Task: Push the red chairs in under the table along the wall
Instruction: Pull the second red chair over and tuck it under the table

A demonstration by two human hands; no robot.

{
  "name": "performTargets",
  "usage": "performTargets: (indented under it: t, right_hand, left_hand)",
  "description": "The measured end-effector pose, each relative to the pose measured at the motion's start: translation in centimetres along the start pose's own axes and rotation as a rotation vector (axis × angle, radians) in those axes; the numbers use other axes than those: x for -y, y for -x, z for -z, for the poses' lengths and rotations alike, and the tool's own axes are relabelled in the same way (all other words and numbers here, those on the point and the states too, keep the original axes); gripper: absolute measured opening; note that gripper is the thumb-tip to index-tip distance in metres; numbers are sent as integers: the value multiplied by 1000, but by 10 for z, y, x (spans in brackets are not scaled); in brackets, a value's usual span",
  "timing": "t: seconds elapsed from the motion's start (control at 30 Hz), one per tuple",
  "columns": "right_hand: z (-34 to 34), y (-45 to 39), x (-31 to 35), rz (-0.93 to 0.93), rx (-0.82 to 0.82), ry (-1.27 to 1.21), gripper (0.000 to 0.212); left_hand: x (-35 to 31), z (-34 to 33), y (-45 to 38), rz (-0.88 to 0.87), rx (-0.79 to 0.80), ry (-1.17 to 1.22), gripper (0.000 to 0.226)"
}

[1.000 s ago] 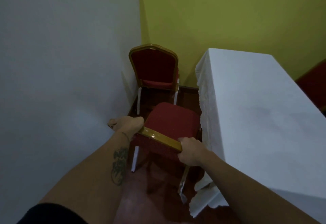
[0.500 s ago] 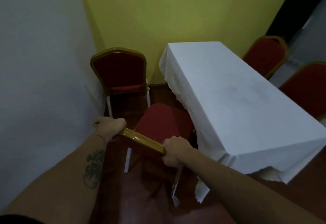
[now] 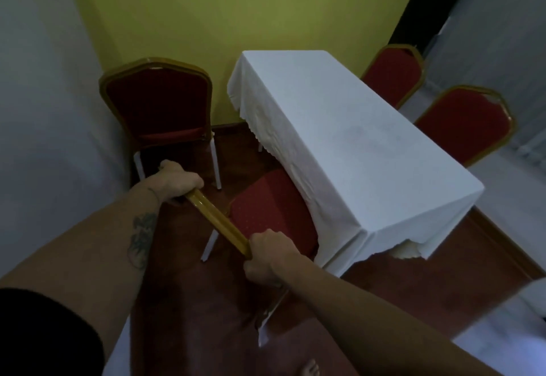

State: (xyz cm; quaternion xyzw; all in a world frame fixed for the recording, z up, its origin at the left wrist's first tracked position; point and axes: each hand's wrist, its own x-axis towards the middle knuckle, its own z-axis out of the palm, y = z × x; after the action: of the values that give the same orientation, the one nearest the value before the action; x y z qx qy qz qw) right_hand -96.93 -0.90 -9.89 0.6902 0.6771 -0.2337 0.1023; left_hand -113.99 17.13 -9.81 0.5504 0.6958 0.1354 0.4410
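Both hands, left hand (image 3: pixel 177 179) and right hand (image 3: pixel 267 257), grip the gold top rail of a red chair (image 3: pixel 270 216), its seat partly beneath the white-clothed tabletop (image 3: pixel 348 151); another red chair (image 3: pixel 159 106) stands in the corner, two more (image 3: pixel 464 122) beyond the table

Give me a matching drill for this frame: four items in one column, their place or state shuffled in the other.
Items
1. held chair
2. corner chair
3. tablecloth
4. right hand

Place or state
A. white, draped over the table
B. stands free by the yellow wall, nobody touching it
C. seat partly under the cloth's edge
D. closed on the near end of the gold top rail

Pairs: 1-C, 2-B, 3-A, 4-D
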Motion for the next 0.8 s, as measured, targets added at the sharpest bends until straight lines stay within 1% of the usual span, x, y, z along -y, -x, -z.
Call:
performTargets:
  t: [0.13,0.2,0.27,0.37,0.4,0.5,0.67,0.8]
  right_hand:
    - [-2,-4,-3,-20,12,-6,39]
    - [-1,-7,-5,-31,35,-6,42]
    - [2,-11,-4,-46,51,-18,44]
    - [4,-16,-1,-69,72,-48,46]
    - [3,-17,0,-80,78,-61,46]
    - [-1,-20,2,-111,91,-126,46]
    - [6,-15,8,-106,95,-127,41]
    - [8,-10,17,-62,96,-138,25]
  left_hand:
    - [-7,4,-5,5,50,-66,108]
    - [-6,4,-3,33,36,-50,106]
    - [-8,-2,7,38,-24,-5,103]
    - [-9,-22,26,76,-198,173,102]
    - [-10,-29,33,106,-227,231,100]
    - [-10,-49,47,143,-223,379,89]
    - [-3,-44,55,111,-206,316,87]
    - [9,-29,51,62,-147,320,89]
